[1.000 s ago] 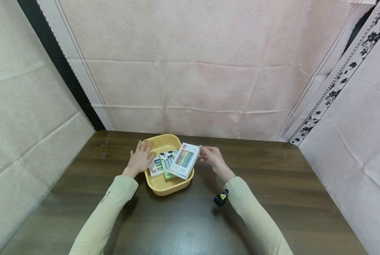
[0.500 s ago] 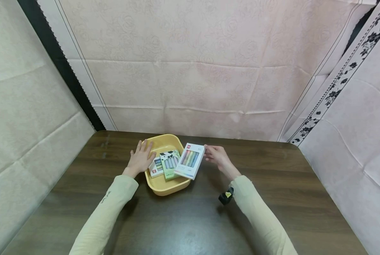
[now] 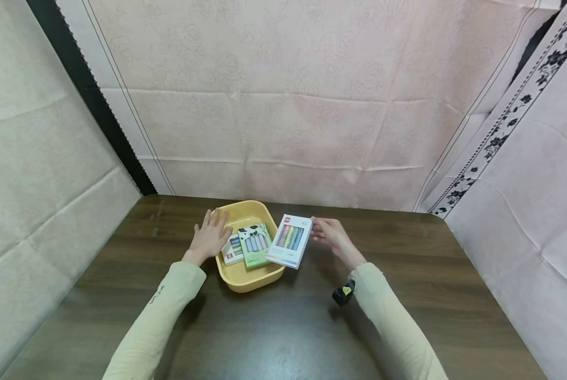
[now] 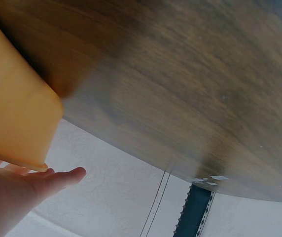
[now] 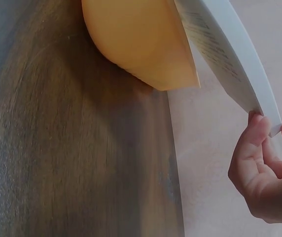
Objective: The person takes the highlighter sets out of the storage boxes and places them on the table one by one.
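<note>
A yellow plastic tray (image 3: 245,279) sits on the dark wooden table (image 3: 274,327). Inside it lie a green box with a panda print (image 3: 254,244) and a small white box (image 3: 232,250). My right hand (image 3: 330,236) pinches the far corner of a white box of coloured pens (image 3: 290,240), held tilted just right of the tray's rim. From the right wrist view the box's underside (image 5: 225,54) slants above the tray (image 5: 141,44), with my fingertips (image 5: 259,126) on its corner. My left hand (image 3: 210,236) rests flat against the tray's left rim (image 4: 13,123), fingers straight.
Pale pink cloth screens (image 3: 283,105) close off the back and both sides of the table. A dark vertical strip (image 3: 88,95) runs down at the back left. A small black band with a yellow mark (image 3: 343,292) sits on my right wrist.
My right hand has carried the white pen box rightward, from over the tray's right half to just outside its right rim. The left hand has stayed in place.
</note>
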`<action>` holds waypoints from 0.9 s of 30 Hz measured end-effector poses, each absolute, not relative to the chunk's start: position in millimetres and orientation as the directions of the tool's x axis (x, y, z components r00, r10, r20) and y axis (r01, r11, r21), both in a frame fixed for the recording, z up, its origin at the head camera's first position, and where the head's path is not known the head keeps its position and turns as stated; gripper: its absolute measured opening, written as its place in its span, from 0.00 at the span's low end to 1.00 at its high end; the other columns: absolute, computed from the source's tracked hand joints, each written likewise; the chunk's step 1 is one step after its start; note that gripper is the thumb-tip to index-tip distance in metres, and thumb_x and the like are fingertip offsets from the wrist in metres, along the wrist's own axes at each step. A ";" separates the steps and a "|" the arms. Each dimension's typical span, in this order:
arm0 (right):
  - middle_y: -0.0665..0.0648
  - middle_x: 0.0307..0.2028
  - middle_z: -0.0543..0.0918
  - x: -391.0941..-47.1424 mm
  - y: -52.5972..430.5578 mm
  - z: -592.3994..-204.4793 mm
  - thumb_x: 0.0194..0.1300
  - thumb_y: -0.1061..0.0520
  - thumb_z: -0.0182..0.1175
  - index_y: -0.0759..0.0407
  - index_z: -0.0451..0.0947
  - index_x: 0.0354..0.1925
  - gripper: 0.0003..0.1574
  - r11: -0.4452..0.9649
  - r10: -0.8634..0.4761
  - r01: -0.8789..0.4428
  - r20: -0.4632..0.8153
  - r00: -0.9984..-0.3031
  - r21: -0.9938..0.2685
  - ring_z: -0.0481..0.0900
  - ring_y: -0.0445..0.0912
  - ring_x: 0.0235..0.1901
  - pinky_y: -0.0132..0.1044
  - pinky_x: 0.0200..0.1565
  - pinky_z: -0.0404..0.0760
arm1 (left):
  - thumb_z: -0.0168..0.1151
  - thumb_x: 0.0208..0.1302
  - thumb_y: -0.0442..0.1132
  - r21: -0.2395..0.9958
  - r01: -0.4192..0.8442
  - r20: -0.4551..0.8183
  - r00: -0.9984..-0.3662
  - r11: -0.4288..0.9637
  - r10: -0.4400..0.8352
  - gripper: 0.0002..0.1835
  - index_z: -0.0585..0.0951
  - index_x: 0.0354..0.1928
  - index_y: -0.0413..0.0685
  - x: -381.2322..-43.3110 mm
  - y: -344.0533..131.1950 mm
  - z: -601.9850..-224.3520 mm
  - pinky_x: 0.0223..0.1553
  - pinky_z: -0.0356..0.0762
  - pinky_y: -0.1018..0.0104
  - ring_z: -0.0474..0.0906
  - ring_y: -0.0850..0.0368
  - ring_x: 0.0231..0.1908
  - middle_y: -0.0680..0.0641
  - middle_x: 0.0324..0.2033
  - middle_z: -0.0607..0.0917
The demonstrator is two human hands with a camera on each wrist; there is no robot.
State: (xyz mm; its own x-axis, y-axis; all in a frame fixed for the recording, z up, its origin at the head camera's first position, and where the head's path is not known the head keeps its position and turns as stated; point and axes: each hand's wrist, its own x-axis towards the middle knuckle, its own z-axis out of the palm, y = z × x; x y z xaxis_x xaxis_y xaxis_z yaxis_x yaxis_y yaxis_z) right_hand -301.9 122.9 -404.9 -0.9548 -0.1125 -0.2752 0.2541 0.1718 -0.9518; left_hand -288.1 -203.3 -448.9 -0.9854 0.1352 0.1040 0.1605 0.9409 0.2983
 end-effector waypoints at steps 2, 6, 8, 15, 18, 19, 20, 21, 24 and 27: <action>0.64 0.50 0.77 -301.7 124.2 -404.4 0.64 0.47 0.51 0.65 0.70 0.53 0.27 0.176 -0.114 0.258 -0.280 -0.953 -0.950 0.79 0.42 0.37 0.31 0.39 0.79 | 0.34 0.68 0.54 0.301 0.159 0.099 -0.986 0.940 0.135 0.32 0.49 0.69 0.46 -288.3 -203.3 -448.6 0.55 0.44 0.28 0.35 0.36 0.67 0.36 0.68 0.45; 0.64 0.51 0.76 -301.2 127.5 -403.8 0.65 0.47 0.50 0.64 0.69 0.54 0.27 0.183 -0.119 0.259 -0.282 -0.952 -0.949 0.79 0.43 0.39 0.32 0.41 0.79 | 0.34 0.68 0.54 0.307 0.160 0.100 -0.986 0.938 0.135 0.32 0.49 0.69 0.46 -288.4 -203.1 -448.2 0.55 0.44 0.28 0.35 0.36 0.67 0.36 0.68 0.46; 0.64 0.52 0.76 -301.3 129.3 -404.2 0.65 0.47 0.49 0.64 0.69 0.54 0.27 0.187 -0.119 0.257 -0.282 -0.952 -0.948 0.79 0.44 0.40 0.34 0.43 0.79 | 0.34 0.68 0.54 0.307 0.160 0.102 -0.986 0.938 0.134 0.32 0.49 0.68 0.46 -288.4 -203.0 -448.3 0.55 0.44 0.28 0.35 0.36 0.67 0.36 0.68 0.46; 0.63 0.52 0.76 -303.5 135.8 -406.6 0.65 0.45 0.49 0.64 0.69 0.54 0.28 0.197 -0.123 0.243 -0.270 -0.955 -0.950 0.79 0.44 0.41 0.36 0.46 0.78 | 0.35 0.68 0.54 0.301 0.161 0.108 -0.985 0.940 0.134 0.32 0.49 0.68 0.46 -288.4 -202.6 -448.7 0.55 0.45 0.28 0.36 0.36 0.67 0.36 0.68 0.46; 0.64 0.51 0.76 -304.1 138.5 -406.7 0.65 0.46 0.49 0.65 0.69 0.53 0.28 0.193 -0.130 0.236 -0.263 -0.956 -0.952 0.78 0.43 0.39 0.37 0.46 0.77 | 0.35 0.68 0.54 0.298 0.160 0.111 -0.985 0.941 0.133 0.32 0.49 0.68 0.46 -288.5 -202.6 -448.8 0.55 0.45 0.28 0.36 0.36 0.67 0.36 0.68 0.46; 0.64 0.51 0.76 -304.3 139.6 -406.7 0.65 0.46 0.49 0.66 0.69 0.54 0.28 0.193 -0.133 0.234 -0.261 -0.956 -0.953 0.78 0.43 0.38 0.36 0.46 0.78 | 0.35 0.68 0.54 0.297 0.160 0.113 -0.985 0.941 0.132 0.32 0.49 0.68 0.46 -288.6 -202.6 -448.9 0.55 0.45 0.28 0.37 0.36 0.67 0.36 0.68 0.46; 0.63 0.50 0.76 -304.6 140.5 -406.6 0.65 0.46 0.49 0.65 0.69 0.53 0.28 0.193 -0.130 0.234 -0.261 -0.956 -0.953 0.78 0.42 0.38 0.35 0.44 0.78 | 0.35 0.68 0.54 0.296 0.160 0.113 -0.985 0.942 0.132 0.32 0.49 0.68 0.46 -288.6 -202.7 -448.9 0.55 0.45 0.28 0.37 0.36 0.67 0.36 0.68 0.46; 0.63 0.50 0.76 -304.7 141.5 -406.7 0.65 0.46 0.49 0.66 0.69 0.53 0.28 0.193 -0.130 0.233 -0.261 -0.957 -0.953 0.78 0.42 0.37 0.34 0.43 0.78 | 0.35 0.68 0.54 0.295 0.161 0.115 -0.985 0.942 0.132 0.32 0.49 0.68 0.46 -288.7 -202.7 -449.0 0.55 0.45 0.28 0.37 0.36 0.67 0.36 0.68 0.46; 0.63 0.49 0.76 -305.3 144.8 -407.7 0.65 0.46 0.48 0.66 0.69 0.53 0.28 0.206 -0.132 0.222 -0.251 -0.959 -0.953 0.77 0.41 0.36 0.30 0.39 0.78 | 0.34 0.68 0.54 0.295 0.162 0.117 -0.984 0.942 0.133 0.31 0.50 0.68 0.46 -288.7 -202.8 -449.1 0.55 0.46 0.28 0.38 0.36 0.67 0.36 0.68 0.47; 0.63 0.48 0.77 -306.4 147.8 -409.6 0.66 0.46 0.47 0.66 0.70 0.53 0.28 0.215 -0.124 0.214 -0.244 -0.962 -0.953 0.78 0.41 0.35 0.28 0.36 0.77 | 0.34 0.68 0.54 0.296 0.165 0.115 -0.984 0.941 0.136 0.31 0.50 0.68 0.46 -288.7 -202.9 -449.3 0.55 0.45 0.28 0.37 0.36 0.67 0.36 0.68 0.47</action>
State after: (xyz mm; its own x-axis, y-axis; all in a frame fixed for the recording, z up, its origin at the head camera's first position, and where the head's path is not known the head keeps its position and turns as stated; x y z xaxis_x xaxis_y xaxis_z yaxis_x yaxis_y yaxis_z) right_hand -306.4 147.8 -409.6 -0.9618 -0.1241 -0.2439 0.2138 0.2153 -0.9528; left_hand -288.7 -202.9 -449.3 -0.9840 0.1358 0.1152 0.1645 0.9409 0.2961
